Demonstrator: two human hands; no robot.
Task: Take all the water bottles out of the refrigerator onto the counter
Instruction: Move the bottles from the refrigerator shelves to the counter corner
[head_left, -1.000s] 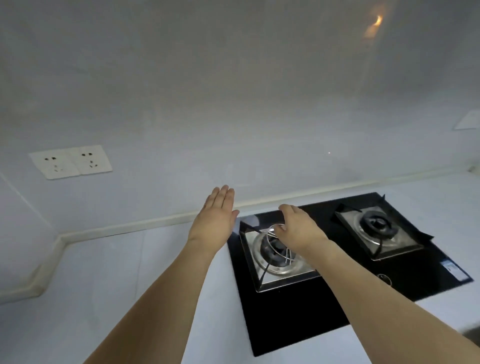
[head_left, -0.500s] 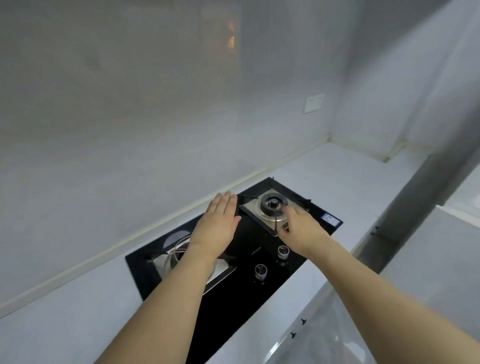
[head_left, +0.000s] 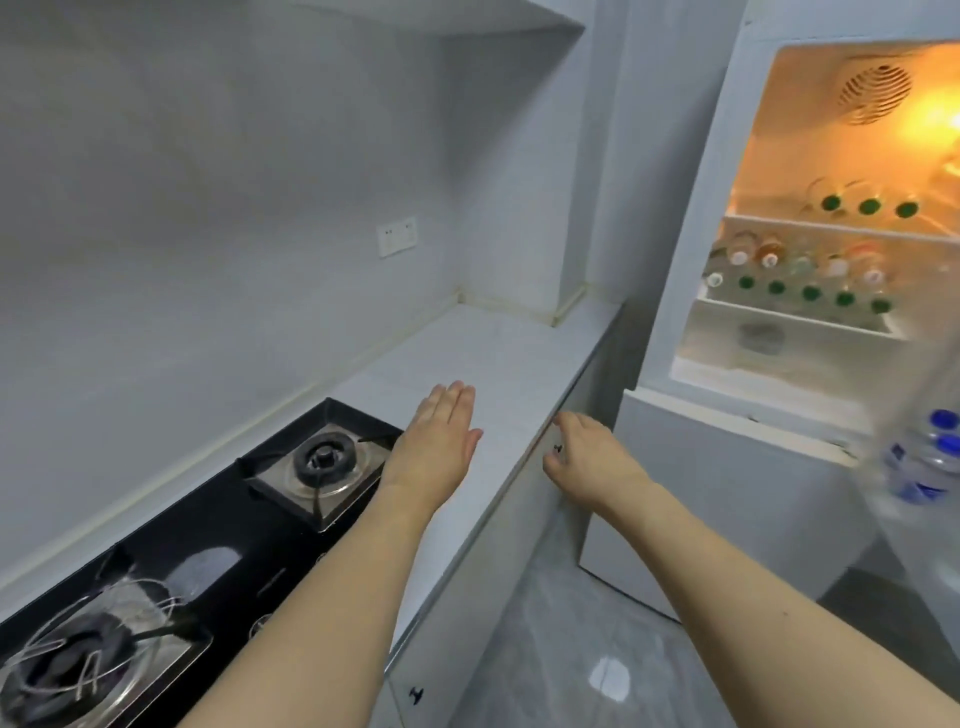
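Fingers: left hand (head_left: 435, 447) flat, fingers straight and together, held above the tabletop (head_left: 483, 358) just right of the hob (head_left: 218, 530); right hand (head_left: 587, 460) loosely curled, holding nothing, out past the tabletop edge toward the fridge (head_left: 727, 260). Fridge door is open, light on. Bottles (head_left: 810, 293) stand in rows on the middle shelf, green caps in front and pale caps behind; three more green-capped ones (head_left: 867, 207) lie on the shelf above with caps toward the camera. Blue-capped bottles (head_left: 930, 457) sit low at the right, blurred, likely in a door rack. None is on the tabletop yet. Handling, judged: thin clear plastic, full, so moderately heavy for one hand and soft in the wall; cold, so possibly damp and slippery. Best hold is round the upper body just under the shoulder, not by the cap. Front row first; packed rows can topple neighbours
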